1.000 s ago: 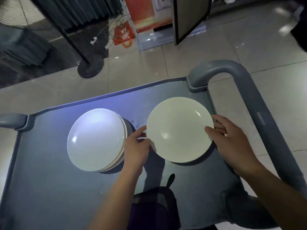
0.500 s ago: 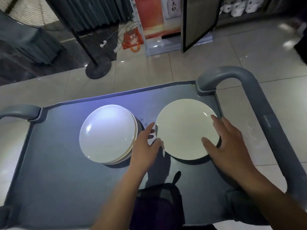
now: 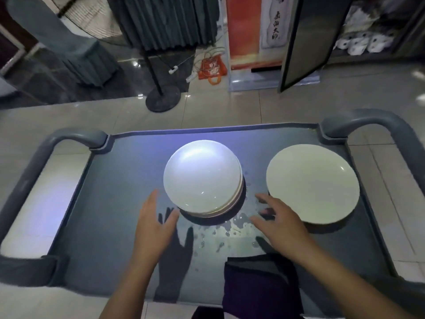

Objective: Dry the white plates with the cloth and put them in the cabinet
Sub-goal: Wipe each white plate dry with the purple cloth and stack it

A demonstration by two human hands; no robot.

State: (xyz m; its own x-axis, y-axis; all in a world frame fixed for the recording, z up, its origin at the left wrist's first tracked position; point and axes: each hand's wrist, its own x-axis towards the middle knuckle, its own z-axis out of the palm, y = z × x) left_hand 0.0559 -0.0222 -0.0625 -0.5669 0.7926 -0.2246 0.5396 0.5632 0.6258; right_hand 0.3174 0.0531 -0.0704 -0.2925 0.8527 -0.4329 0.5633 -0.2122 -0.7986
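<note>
Both hands, left hand (image 3: 153, 223) and right hand (image 3: 279, 223), hover spread and empty flanking the wet plate stack (image 3: 202, 178) mid-tabletop, so I'd grip opposite rims of its top plate, lifting slowly toward the near cloth (image 3: 259, 284).
</note>
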